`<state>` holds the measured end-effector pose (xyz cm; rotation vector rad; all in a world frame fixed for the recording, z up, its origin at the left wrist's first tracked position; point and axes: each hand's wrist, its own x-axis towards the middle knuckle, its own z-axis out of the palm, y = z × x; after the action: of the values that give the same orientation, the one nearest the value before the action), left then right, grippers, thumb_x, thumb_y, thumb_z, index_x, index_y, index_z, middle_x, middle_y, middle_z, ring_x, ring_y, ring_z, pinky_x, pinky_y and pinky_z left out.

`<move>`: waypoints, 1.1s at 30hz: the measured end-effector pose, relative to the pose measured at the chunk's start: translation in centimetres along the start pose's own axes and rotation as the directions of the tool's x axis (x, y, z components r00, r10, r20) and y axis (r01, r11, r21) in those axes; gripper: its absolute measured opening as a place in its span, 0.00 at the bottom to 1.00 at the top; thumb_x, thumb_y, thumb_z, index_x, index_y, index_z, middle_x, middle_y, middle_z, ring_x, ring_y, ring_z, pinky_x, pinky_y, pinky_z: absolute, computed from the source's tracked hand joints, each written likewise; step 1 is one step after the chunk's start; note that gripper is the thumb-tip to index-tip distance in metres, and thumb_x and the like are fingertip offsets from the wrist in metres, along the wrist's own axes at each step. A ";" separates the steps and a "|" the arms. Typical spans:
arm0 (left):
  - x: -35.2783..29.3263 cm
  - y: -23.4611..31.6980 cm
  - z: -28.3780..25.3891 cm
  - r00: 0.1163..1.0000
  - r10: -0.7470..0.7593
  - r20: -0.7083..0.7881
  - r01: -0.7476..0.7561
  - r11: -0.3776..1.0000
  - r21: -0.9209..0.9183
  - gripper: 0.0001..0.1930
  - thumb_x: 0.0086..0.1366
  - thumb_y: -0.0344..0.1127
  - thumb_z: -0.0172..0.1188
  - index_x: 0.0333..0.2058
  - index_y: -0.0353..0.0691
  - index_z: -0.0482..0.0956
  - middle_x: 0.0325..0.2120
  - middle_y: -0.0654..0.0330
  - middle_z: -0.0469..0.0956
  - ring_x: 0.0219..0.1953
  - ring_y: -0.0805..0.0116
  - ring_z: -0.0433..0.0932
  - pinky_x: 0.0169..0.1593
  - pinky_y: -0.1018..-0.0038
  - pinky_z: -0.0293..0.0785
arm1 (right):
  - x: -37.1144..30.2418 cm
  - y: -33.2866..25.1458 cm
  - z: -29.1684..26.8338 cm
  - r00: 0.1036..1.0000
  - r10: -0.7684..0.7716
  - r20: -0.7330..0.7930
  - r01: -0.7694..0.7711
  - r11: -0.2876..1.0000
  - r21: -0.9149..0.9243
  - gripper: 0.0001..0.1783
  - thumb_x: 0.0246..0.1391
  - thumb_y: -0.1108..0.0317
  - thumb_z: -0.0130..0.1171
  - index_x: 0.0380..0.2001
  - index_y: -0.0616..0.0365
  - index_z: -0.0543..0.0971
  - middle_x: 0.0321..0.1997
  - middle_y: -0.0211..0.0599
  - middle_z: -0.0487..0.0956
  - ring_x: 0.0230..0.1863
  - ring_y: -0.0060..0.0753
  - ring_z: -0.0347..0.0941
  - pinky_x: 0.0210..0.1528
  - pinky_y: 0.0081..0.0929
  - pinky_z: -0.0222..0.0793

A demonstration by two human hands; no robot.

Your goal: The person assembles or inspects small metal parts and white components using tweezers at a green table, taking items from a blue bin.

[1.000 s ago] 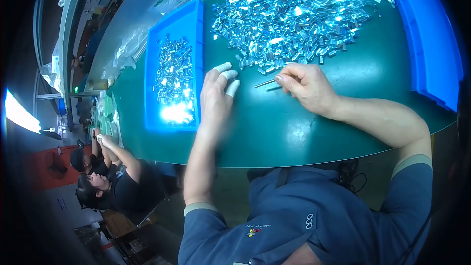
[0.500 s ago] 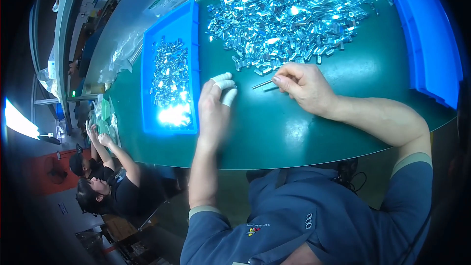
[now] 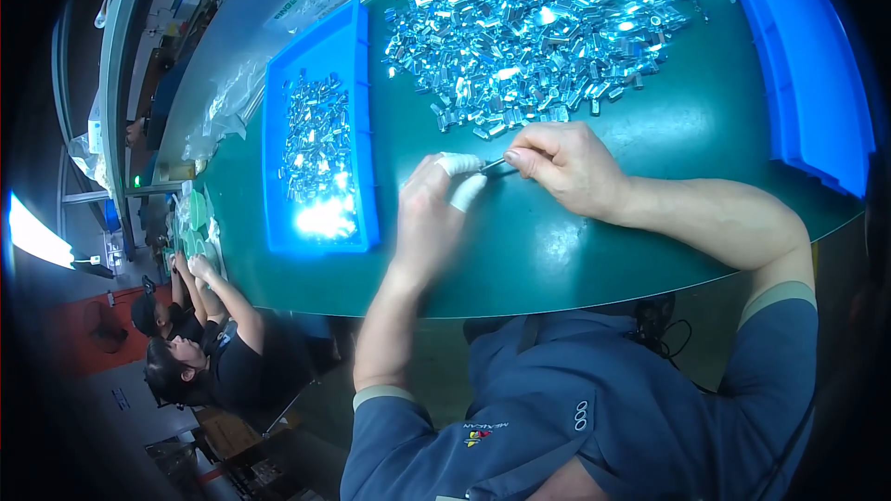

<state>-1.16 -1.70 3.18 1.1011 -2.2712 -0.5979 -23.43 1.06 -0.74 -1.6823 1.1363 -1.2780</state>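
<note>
The green work table [image 3: 594, 250] fills most of the view; its far edge and left end are cut off by the dark fisheye rim. A large heap of small shiny metal parts [image 3: 548, 28] lies at 12 o'clock, glare hiding individual shapes. A blue tray [image 3: 364, 130] at 10 o'clock holds more such parts; a second blue tray [image 3: 798, 65] at 2 o'clock is partly cropped. The right hand [image 3: 566, 162] pinches a thin dark tool [image 3: 497, 167] between thumb and fingers, closed narrowly on it. The left hand [image 3: 432, 213], with white finger cots [image 3: 461, 165], meets the tool tip at centre; whether it grips a part cannot be determined. Other people sit at 8 o'clock, dim
</note>
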 end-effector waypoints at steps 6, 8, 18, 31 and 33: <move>0.0 -0.1 0.5 0.999 0.031 -0.028 -0.032 0.999 -0.024 0.08 0.62 0.26 0.70 0.38 0.34 0.82 0.35 0.54 0.83 0.37 0.60 0.82 0.42 0.69 0.78 | -0.1 0.2 -0.2 0.986 0.150 0.071 -0.150 0.989 0.003 0.14 0.68 0.64 0.58 0.30 0.63 0.81 0.23 0.37 0.78 0.26 0.28 0.74 0.30 0.30 0.69; 0.1 -0.3 0.6 0.997 0.074 -0.024 -0.074 0.997 0.004 0.08 0.61 0.25 0.70 0.38 0.34 0.82 0.34 0.54 0.83 0.36 0.60 0.82 0.40 0.69 0.77 | -0.1 0.5 -0.1 0.996 -0.079 0.034 0.085 0.975 -0.204 0.16 0.68 0.63 0.58 0.27 0.62 0.81 0.22 0.40 0.79 0.24 0.33 0.76 0.28 0.33 0.69; 0.7 -0.2 1.3 0.984 0.171 -0.045 -0.173 0.985 -0.028 0.11 0.57 0.25 0.72 0.38 0.37 0.82 0.32 0.56 0.83 0.34 0.58 0.80 0.37 0.66 0.76 | 0.0 0.4 0.4 0.992 0.034 0.123 -0.005 0.974 -0.227 0.21 0.70 0.57 0.55 0.24 0.57 0.81 0.19 0.38 0.79 0.22 0.38 0.78 0.27 0.36 0.71; -0.8 -0.2 -1.4 0.992 0.111 -0.063 -0.104 0.988 0.116 0.10 0.59 0.25 0.71 0.39 0.37 0.81 0.34 0.54 0.83 0.37 0.57 0.81 0.41 0.66 0.77 | 0.1 0.1 -0.2 0.989 0.109 0.098 -0.108 0.994 -0.018 0.15 0.67 0.62 0.59 0.30 0.61 0.82 0.23 0.36 0.80 0.24 0.28 0.77 0.28 0.30 0.70; -0.9 -2.7 -3.3 0.970 0.186 -0.156 -0.134 0.946 0.296 0.10 0.60 0.26 0.71 0.40 0.37 0.81 0.35 0.54 0.83 0.38 0.56 0.82 0.43 0.65 0.77 | 0.1 -0.1 -0.4 0.972 0.213 0.095 -0.220 0.973 0.066 0.14 0.68 0.63 0.58 0.30 0.61 0.82 0.22 0.35 0.80 0.24 0.25 0.76 0.28 0.28 0.70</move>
<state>2.92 -3.05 3.78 1.0383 -2.3028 -0.1007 -23.78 0.97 -0.46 -1.4981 1.1684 -1.0867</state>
